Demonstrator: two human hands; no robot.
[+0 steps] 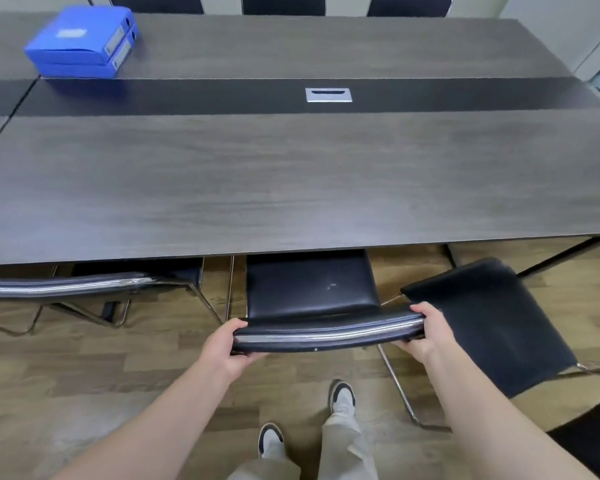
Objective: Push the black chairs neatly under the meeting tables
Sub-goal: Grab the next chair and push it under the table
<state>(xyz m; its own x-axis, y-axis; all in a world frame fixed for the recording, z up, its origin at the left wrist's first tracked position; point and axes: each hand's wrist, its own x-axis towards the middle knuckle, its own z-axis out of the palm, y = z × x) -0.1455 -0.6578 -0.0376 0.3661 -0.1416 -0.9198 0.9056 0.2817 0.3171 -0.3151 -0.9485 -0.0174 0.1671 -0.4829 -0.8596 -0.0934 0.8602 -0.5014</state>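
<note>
**Pushing the middle chair in, one still to go**

Gripping the top of the backrest at both ends, the left hand and the right hand are wrapped around the middle chair, fingers curled over its padded top edge and chrome rail. The front of its seat sits just under the near edge of the meeting table, while the rear of the seat and the back are out over the wooden floor, so this chair looks only partly pushed in.

To the left, a second chair stands close against the table edge with its seat mostly hidden beneath, and it seems to be in place. To the right, a third chair is turned at an angle and stands clear of the table, touching or nearly touching the right hand's end of the held backrest (hard to tell which). That one is left to straighten and slide in.

Counting the near side: three black chairs, one in, one in hand, one untouched. Across the table, three more chair backs show along the far edge, apparently tucked in. On the tabletop lie two blue file boxes, stacked, and one metal cable hatch.
</note>
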